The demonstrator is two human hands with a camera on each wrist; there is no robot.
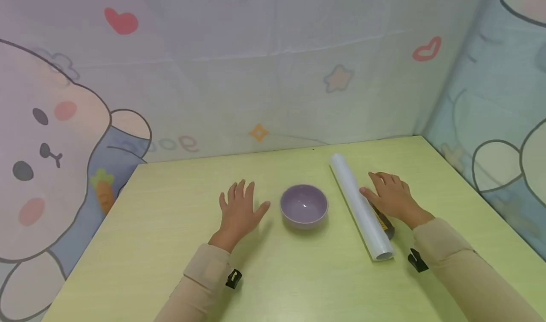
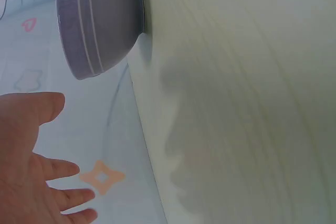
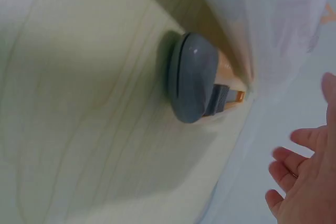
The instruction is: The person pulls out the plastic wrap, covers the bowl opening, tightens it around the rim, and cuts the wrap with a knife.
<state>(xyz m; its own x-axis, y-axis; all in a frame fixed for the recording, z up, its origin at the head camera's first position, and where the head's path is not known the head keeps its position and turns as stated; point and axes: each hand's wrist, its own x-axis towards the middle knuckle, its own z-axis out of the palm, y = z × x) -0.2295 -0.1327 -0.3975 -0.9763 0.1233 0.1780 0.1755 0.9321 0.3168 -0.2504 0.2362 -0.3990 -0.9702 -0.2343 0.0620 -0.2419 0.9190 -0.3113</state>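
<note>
Left of the purple bowl (image 1: 304,207), my left hand (image 1: 240,213) hovers over the table with its fingers spread. The left wrist view has the thumb pointing toward the side of the bowl (image 2: 100,24), apart from it. A white roll of plastic film (image 1: 360,206) lies lengthwise to the right of the bowl. Above the roll's right side is my right hand (image 1: 391,198), fingers loosely extended and holding nothing. Partly covered by this hand and the roll is a dark grey and orange utility knife (image 3: 197,77), lying on the table close against the roll.
The pale yellow-green table (image 1: 141,246) ends at the back against a printed cloth (image 1: 222,85) with cartoon figures. Another cloth (image 1: 507,123) hangs along the right side. A small black clip-like piece sits at each sleeve cuff.
</note>
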